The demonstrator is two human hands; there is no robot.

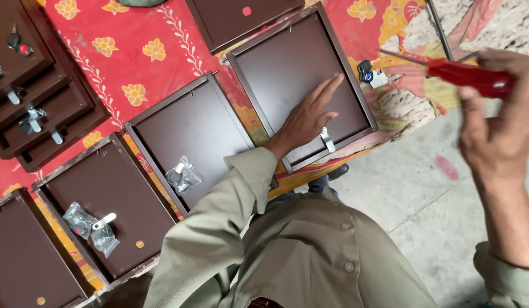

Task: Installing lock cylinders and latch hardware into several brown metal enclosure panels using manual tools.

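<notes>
My left hand (308, 117) lies flat, fingers spread, on the inside of a brown metal door panel (287, 63) in the middle of the table. A small metal latch tab (328, 140) sticks out beside the thumb at the panel's near edge. My right hand (498, 122) is raised at the right over the floor and grips a screwdriver with a red handle (472, 77), its shaft pointing left.
More brown panels lie around: one (187, 137) with a clear bag of lock parts (183, 175), another (113, 199) with bags and a latch. Stacked panels (42, 108) with locks sit at the left. A red flowered cloth (133, 51) covers the table. Grey floor (424, 194) at right.
</notes>
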